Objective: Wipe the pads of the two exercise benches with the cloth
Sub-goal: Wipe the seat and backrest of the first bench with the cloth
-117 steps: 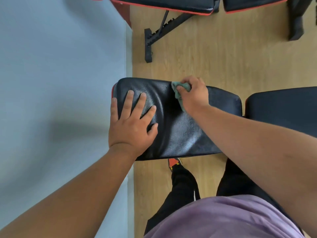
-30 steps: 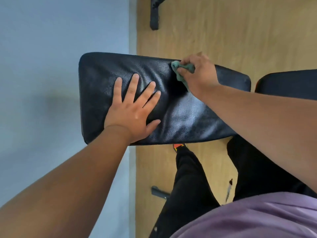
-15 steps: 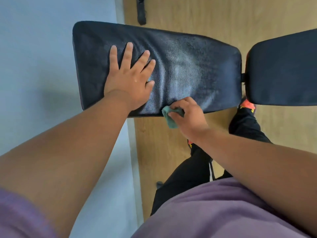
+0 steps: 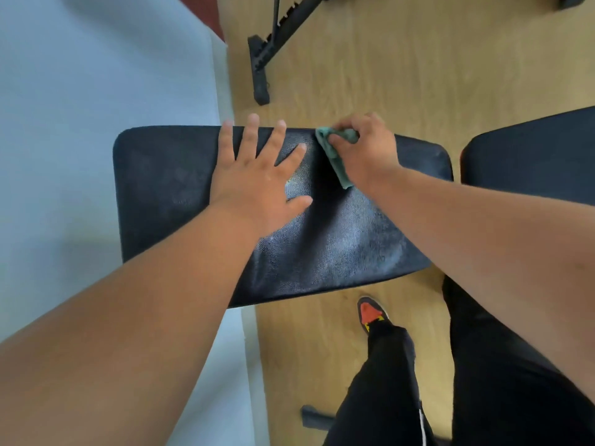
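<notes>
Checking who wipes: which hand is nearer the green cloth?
Right. The right hand grips the green cloth at the pad's far edge; the left hand presses flat on the pad beside it.

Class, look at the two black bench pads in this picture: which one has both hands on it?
The long pad left of centre: the left hand lies flat on it and the right hand holds the green cloth against it. The right-edge pad is untouched.

— On the wood floor [image 4: 402, 69]?
— Black metal frame [image 4: 277, 37] at the far end, orange-toed shoe [image 4: 372, 313] at the near end.
— And left of the floor?
— Pale blue mat [image 4: 96, 75].
</notes>
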